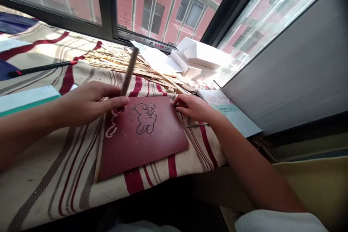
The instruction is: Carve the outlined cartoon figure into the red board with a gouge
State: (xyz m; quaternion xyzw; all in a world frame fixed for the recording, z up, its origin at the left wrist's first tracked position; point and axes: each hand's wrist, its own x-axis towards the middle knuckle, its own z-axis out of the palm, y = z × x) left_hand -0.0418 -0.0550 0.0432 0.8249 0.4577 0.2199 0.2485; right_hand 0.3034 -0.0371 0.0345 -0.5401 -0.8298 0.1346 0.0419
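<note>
Red board [163,141] edge under right hand [193,108]; left hand [89,103] holds tool [128,70] (tilted)

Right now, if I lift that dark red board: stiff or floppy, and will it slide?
The dark red board looks fairly stiff: it lies flat, its corners uncurled, with the right hand pressing near its edge. Its thin edge suggests it is light for its size. Its smooth-looking face may slide on the striped cloth if pushed.
</note>
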